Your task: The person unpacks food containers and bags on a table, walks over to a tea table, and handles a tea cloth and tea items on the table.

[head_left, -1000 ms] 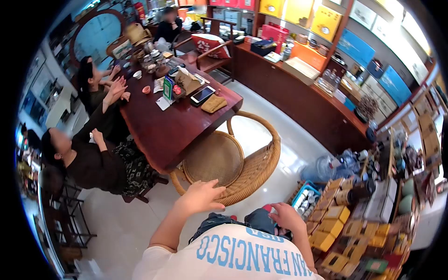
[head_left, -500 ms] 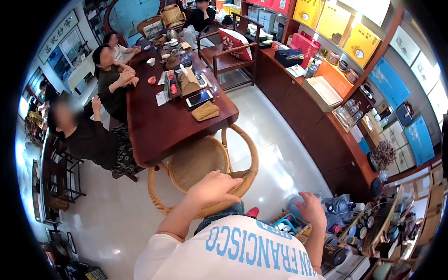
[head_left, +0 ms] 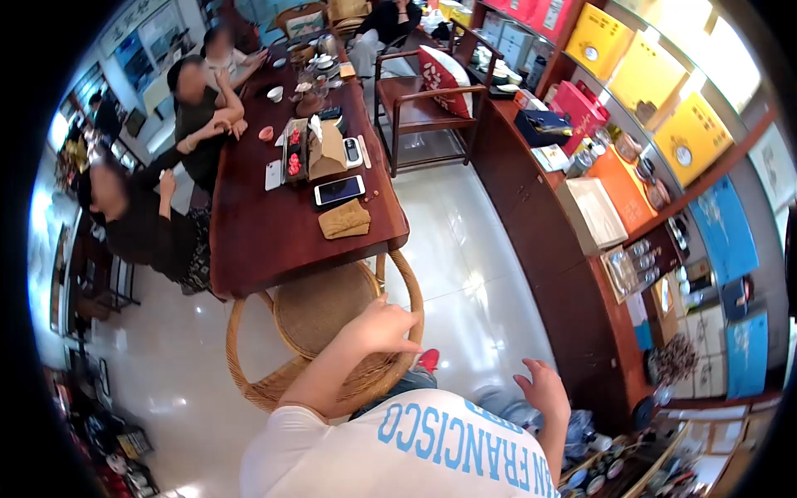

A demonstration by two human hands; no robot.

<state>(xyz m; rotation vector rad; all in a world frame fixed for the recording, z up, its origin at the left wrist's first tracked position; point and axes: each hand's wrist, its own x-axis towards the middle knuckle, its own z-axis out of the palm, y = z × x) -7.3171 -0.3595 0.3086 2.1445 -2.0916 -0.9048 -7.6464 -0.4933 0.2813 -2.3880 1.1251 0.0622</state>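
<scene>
My left hand (head_left: 382,326) is over the right side of a rattan armchair (head_left: 325,309), near its curved armrest. Its fingers are apart and hold nothing; whether it touches the rattan I cannot tell. Out to the right, my right hand (head_left: 544,387) is in the air with its fingers apart and nothing in it. The chair stands at the near end of a dark red wooden table (head_left: 274,270). On that end lie a folded brown cloth (head_left: 344,220) and a phone (head_left: 339,191), with a tissue box (head_left: 326,151) behind them.
Several people sit along the table's left side and far end. A wooden armchair (head_left: 427,112) with a red and white cushion (head_left: 446,80) stands at its right. A long cabinet (head_left: 531,224) lines the right wall. Clutter and wrapped bottles crowd the floor at lower right.
The view has turned and shifted, so the table and rattan chair sit further left. My left hand is closer to the chair's right armrest. The right hand stays raised and empty.
</scene>
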